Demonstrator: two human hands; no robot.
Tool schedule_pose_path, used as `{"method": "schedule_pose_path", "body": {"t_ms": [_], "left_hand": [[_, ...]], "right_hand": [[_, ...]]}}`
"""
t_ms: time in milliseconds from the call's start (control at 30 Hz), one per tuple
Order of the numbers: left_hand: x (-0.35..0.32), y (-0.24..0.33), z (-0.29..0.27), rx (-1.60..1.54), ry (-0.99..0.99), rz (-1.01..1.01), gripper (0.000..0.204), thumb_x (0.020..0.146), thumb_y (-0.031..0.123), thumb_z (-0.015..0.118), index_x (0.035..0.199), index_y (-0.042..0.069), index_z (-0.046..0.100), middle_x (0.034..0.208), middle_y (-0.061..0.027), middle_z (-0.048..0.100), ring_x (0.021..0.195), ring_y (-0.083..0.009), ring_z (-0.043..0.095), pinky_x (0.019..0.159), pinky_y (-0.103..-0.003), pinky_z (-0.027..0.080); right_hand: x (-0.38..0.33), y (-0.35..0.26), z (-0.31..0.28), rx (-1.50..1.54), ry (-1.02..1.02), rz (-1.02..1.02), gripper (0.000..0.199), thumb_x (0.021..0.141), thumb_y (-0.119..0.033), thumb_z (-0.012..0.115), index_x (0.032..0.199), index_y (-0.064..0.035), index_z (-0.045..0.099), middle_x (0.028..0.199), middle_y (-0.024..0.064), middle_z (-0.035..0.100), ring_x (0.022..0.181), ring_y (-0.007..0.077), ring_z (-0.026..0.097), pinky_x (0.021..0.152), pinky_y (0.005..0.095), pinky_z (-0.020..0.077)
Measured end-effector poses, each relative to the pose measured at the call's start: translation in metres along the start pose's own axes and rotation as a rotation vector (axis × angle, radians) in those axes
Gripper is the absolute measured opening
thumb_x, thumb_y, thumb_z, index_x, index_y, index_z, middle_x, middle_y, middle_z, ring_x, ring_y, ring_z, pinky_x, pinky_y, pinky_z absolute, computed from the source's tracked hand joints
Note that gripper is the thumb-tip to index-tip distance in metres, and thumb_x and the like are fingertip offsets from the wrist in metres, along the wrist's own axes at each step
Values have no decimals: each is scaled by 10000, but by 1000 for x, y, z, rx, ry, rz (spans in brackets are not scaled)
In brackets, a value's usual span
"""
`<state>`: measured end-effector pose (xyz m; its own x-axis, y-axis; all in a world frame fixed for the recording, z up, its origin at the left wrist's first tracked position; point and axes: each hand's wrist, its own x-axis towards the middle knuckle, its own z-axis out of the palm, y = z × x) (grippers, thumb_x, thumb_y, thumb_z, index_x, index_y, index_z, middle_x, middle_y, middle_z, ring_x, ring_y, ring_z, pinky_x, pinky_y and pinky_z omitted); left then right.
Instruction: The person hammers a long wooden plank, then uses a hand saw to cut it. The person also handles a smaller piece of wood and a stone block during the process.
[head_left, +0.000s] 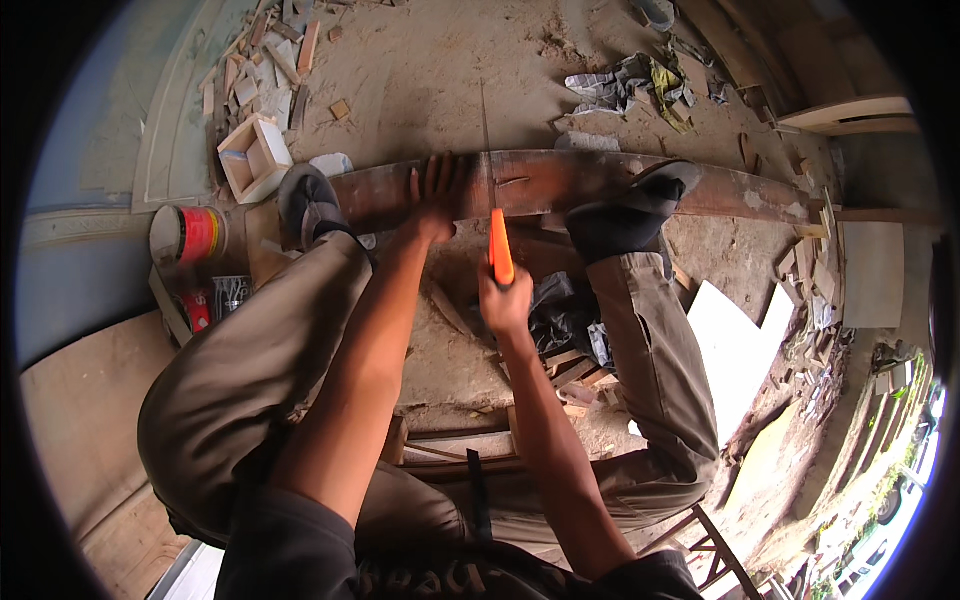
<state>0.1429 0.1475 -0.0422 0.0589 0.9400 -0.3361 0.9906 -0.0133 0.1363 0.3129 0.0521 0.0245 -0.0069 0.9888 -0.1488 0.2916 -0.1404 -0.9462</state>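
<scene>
A long reddish-brown wooden plank (555,180) lies crosswise in front of me. My left hand (436,196) rests on it with fingers spread, just left of a handsaw (501,248). Closed around the saw's orange handle is my right hand (507,300), on the near side of the plank. The thin blade, seen nearly edge-on, crosses the plank and points away from me. My right shoe (630,208) is on the plank's right part, and my left shoe (308,200) is at its left end.
Wood offcuts (285,60) and a small wooden box (255,160) lie at the far left, near a red-and-yellow can (198,235). Crumpled sheeting (630,85) is beyond the plank. Black plastic (558,315) lies between my legs; a white panel (725,345) is at right.
</scene>
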Motion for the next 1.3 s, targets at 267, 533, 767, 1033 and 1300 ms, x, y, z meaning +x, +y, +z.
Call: {"method": "schedule_pose_path", "body": {"t_ms": [267, 533, 767, 1033, 1300], "left_hand": [[-4, 0, -1, -62, 71, 24, 1148, 666, 64, 726, 1550, 126, -2, 1617, -135, -50, 1491, -339, -41, 1156, -599, 40], [1, 7, -6, -94, 49, 18, 1107, 673, 13, 668, 1550, 122, 2, 1617, -140, -41, 1490, -344, -38, 1156, -598, 26], [-8, 1, -3, -122, 44, 38, 1066, 680, -42, 618, 1548, 94, 14, 1616, -148, -38, 1488, -350, -41, 1158, -598, 17], [-6, -3, 0, -89, 114, 49, 1047, 694, -21, 627, 1547, 86, 30, 1614, -153, -47, 1486, -360, -50, 1156, -597, 8], [1, -15, 7, -276, 252, 72, 778, 827, 211, 617, 1495, 100, 233, 1573, -147, 150, 1459, -359, 113, 1143, -616, 87]], "right_hand": [[-129, -30, -73, -140, -34, 86, 157, 820, -95, 621, 719, 5, 554, 557, 170, 522, 477, 300, 566, 500, 389, 444], [40, 5, -1, -22, 21, 77, 241, 794, -144, 621, 668, 38, 525, 512, 124, 489, 495, 129, 454, 495, 357, 412], [-147, 15, -40, 111, 80, 187, 188, 854, -71, 590, 688, 4, 539, 530, 17, 462, 516, 78, 434, 466, 286, 360], [-133, 4, -43, -131, -101, -48, 140, 802, -52, 622, 696, -11, 539, 516, 110, 494, 423, 181, 490, 442, 332, 407], [-117, -62, -62, 27, -84, 249, 272, 850, -201, 701, 777, 17, 556, 581, 110, 538, 563, 113, 493, 537, 313, 425]]}}
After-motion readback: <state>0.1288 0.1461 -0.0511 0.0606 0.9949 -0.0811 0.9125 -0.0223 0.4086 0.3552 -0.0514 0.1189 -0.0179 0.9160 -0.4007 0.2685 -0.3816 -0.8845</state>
